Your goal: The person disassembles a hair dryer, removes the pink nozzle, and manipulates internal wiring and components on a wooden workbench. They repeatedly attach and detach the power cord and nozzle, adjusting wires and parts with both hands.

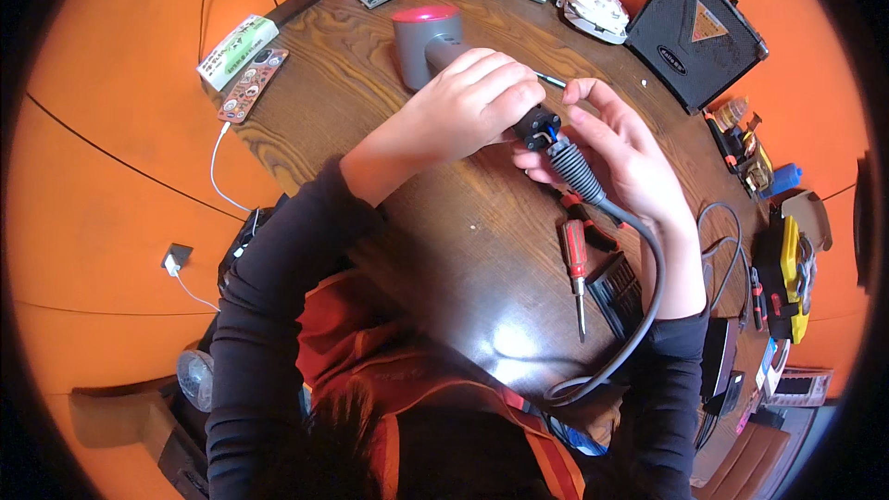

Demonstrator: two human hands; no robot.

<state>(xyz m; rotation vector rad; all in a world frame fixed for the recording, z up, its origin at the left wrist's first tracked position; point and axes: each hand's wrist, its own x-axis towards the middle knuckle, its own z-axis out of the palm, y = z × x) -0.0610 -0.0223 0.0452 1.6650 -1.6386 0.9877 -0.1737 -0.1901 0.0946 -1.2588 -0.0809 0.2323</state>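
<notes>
Grey cord [657, 268] arcs up to dark ribbed sleeve [576, 171] at handle end of dryer [412, 56]; black core, blue wire exposed. Right hand [620, 143] behind sleeve, thumb and forefinger bent near slim metal rod [551, 80]; cannot tell if pinching. Left hand [472, 102] grips handle, fingers pressed together. Dryer's head beyond, over table [435, 231]: grey, magenta cap, tiny print illegible. Farther: speaker [694, 32], lettered oval badge, orange triangular label.
</notes>
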